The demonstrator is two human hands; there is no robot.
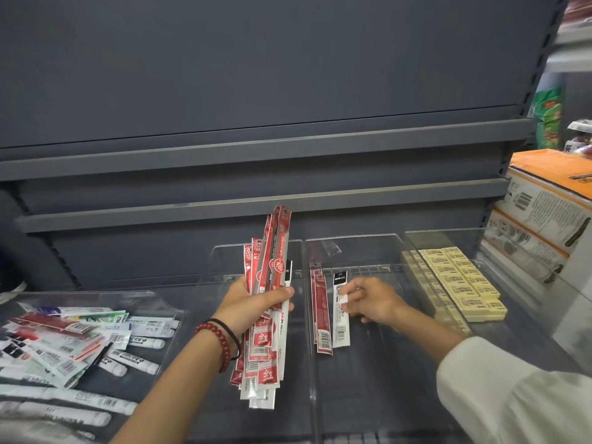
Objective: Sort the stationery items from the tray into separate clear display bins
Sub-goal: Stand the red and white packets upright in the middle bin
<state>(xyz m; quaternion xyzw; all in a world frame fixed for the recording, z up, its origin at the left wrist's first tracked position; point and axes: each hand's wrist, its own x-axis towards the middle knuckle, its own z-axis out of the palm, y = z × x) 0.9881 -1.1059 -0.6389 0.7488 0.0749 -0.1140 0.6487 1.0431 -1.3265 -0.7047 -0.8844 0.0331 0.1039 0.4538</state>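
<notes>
Many mixed packets lie in the tray [150,296] at near left. Left hand [253,302] grips a fanned bundle of red packets [272,251] over the left bin [230,261]; a slack grip could spill them. Right hand [368,299] pinches a white packet [339,328] in the middle bin [368,238], just beside a red packet [322,315]. The risk there is mixed kinds in one bin. Erasers [461,283] fill the bin beyond.

福 in a circle on the red packets [272,270], 红 on their lower label squares; print on white packet [340,325], erasers [461,283], boxes [544,213] too small to read
</notes>
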